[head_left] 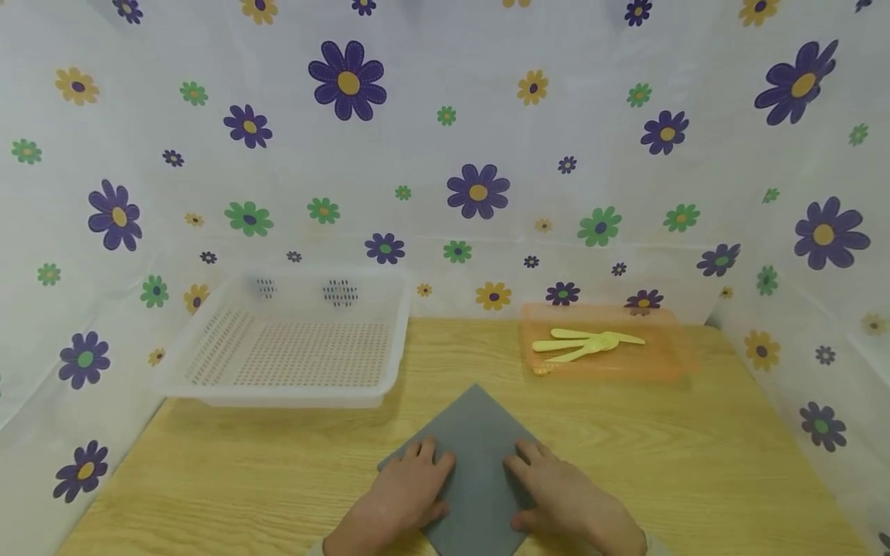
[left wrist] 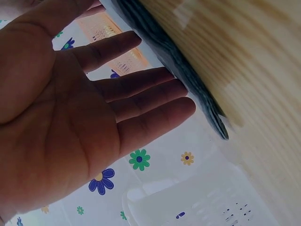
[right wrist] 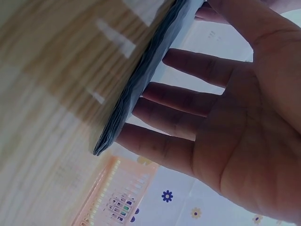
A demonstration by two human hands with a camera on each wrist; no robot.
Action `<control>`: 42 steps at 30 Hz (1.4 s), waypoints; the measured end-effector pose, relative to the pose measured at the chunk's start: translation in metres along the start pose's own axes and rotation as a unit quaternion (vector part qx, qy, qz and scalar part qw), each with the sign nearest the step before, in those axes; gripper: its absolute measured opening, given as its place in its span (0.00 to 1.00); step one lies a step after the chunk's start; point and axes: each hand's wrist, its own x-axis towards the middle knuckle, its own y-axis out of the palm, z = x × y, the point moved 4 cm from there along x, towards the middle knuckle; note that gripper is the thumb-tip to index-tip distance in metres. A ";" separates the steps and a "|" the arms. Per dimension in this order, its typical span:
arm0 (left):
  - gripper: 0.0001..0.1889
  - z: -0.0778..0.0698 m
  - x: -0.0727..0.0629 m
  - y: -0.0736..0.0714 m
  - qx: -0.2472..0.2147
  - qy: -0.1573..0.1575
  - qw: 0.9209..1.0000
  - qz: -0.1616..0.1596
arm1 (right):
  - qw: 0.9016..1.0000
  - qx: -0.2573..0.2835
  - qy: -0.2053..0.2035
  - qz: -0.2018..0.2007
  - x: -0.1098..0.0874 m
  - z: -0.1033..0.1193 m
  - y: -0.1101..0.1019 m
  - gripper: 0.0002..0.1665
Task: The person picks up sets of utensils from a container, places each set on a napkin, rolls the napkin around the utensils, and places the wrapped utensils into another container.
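Observation:
A grey square stack of thin layers (head_left: 480, 440), like folded napkins, lies on the table with one corner pointing away from me. My left hand (head_left: 410, 488) rests fingertips on its left side, and my right hand (head_left: 565, 492) does the same on the right. In the left wrist view, the layered edge of the stack (left wrist: 200, 94) meets the nearly straight, slightly spread fingers of the left hand (left wrist: 66, 113). The right wrist view has the right hand's fingers (right wrist: 164, 117) extended against the opposite layered edge. Neither hand curls round the stack.
A white perforated basket (head_left: 299, 400) stands at the back left of the wooden table (head_left: 278, 471). At the back right, a shallow orange basket (head_left: 677, 340) holds several yellow pieces of cutlery (head_left: 573, 346). A flower-printed curtain (head_left: 417, 147) surrounds the back and sides.

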 end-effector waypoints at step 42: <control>0.24 0.001 -0.001 0.000 0.002 0.004 1.000 -0.007 | 0.983 -0.062 -0.058 -0.165 0.008 -0.026 -0.052 0.18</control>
